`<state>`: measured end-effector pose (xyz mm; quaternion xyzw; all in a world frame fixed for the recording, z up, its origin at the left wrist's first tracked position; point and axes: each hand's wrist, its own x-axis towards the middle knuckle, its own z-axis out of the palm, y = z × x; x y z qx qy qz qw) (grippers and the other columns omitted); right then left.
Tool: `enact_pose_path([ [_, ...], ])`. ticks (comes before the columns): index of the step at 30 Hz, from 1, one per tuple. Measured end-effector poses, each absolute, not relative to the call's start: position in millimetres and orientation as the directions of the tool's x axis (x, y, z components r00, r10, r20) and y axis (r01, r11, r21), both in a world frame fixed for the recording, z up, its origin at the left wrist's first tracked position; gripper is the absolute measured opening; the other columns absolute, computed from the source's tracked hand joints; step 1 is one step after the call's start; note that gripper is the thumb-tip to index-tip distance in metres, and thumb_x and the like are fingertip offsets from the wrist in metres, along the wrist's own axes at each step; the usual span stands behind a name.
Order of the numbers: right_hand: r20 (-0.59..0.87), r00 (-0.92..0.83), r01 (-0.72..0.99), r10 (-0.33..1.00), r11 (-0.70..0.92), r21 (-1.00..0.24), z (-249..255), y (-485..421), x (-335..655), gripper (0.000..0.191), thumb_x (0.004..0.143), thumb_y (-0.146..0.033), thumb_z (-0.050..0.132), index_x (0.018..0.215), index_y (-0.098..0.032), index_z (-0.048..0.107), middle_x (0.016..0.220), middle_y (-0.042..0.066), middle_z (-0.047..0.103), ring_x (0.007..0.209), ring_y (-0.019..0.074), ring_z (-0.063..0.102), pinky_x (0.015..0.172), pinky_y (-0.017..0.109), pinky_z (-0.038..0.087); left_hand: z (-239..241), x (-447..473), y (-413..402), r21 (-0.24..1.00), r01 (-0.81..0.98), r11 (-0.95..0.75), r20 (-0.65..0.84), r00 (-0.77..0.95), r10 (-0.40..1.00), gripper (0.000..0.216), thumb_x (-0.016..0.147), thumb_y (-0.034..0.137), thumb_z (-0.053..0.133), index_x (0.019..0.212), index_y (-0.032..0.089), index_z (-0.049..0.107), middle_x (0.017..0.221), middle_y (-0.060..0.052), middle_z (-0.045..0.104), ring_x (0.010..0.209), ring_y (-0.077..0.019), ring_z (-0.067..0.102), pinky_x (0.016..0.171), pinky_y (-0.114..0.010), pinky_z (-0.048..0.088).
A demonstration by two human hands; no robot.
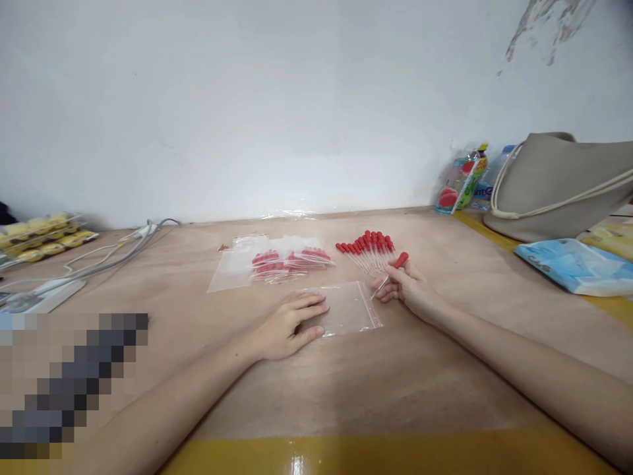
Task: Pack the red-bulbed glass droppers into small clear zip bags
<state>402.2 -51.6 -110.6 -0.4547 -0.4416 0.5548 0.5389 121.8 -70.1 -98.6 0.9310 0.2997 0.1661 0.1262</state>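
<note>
A clear zip bag (343, 309) lies flat on the table, its zip edge toward the right. My left hand (291, 323) rests on the bag's left end, palm down with the fingers spread. Pinched in my right hand (408, 289) is a dropper with a red bulb (401, 260); its clear tip points down and left, close to the zip edge. Just behind that hand, several more red-bulbed droppers (368, 245) lie fanned out. Farther left sits a pile of bags filled with red-bulbed droppers (291, 258), beside flat bags (231, 269).
At the right are a blue-and-white packet (576, 267), a grey bag (568, 185) with a cord, and drink bottles (459, 181) against the wall. Cables and a power strip (47, 295) lie at the left, near yellow packaged items (44, 234). Yellow tape (346, 455) runs along the front edge.
</note>
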Motion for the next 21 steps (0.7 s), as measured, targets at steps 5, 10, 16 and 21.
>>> enact_pose_path([
  [5, -0.095, -0.094, -0.297, 0.991, -0.119, -0.947, -111.3, -54.3, 402.3, 0.021, 0.077, -0.038, 0.057, 0.080, -0.019, 0.049, 0.077, 0.006, 0.067, 0.062, 0.0159, 0.065, 0.060, 0.030, 0.054, -97.6, 122.5, -70.6, 0.344, 0.520, -0.782, 0.223, 0.764, 0.606, 0.043, 0.088, 0.035, 0.049, 0.130, 0.023, 0.046, 0.136, -0.009, 0.045, 0.126, -0.0238, 0.041, 0.104, -0.045, 0.035],
  [10, -0.066, -0.078, -0.257, 0.995, -0.084, -0.963, -108.4, -59.8, 402.3, 0.031, 0.059, -0.028, 0.075, 0.080, -0.018, 0.055, 0.069, 0.001, 0.064, 0.065, 0.0144, 0.064, 0.064, 0.029, 0.055, -98.2, 122.4, -70.3, 0.370, 0.498, -0.784, 0.245, 0.762, 0.600, 0.046, 0.088, 0.034, 0.050, 0.132, 0.024, 0.043, 0.135, -0.008, 0.045, 0.126, -0.0239, 0.041, 0.103, -0.045, 0.036],
  [16, 0.019, -0.171, 0.015, 0.985, 0.022, -1.000, -107.6, -61.8, 406.0, 0.036, 0.052, -0.036, 0.078, 0.072, -0.018, 0.054, 0.066, -0.002, 0.062, 0.061, 0.0109, 0.059, 0.060, 0.027, 0.051, -97.2, 123.6, -70.6, 0.378, 0.494, -0.783, 0.251, 0.760, 0.600, 0.047, 0.088, 0.034, 0.050, 0.133, 0.025, 0.042, 0.135, -0.008, 0.046, 0.125, -0.0235, 0.042, 0.104, -0.044, 0.036],
  [21, 0.104, -0.282, 0.154, 0.954, 0.152, -0.976, -104.0, -64.1, 400.9, 0.028, 0.050, -0.037, 0.077, 0.064, -0.018, 0.063, 0.057, -0.003, 0.058, 0.051, 0.0081, 0.049, 0.050, 0.023, 0.042, -97.1, 124.4, -69.9, 0.370, 0.508, -0.778, 0.233, 0.760, 0.607, 0.048, 0.088, 0.035, 0.049, 0.134, 0.024, 0.041, 0.136, -0.009, 0.045, 0.126, -0.0227, 0.041, 0.104, -0.042, 0.035],
])
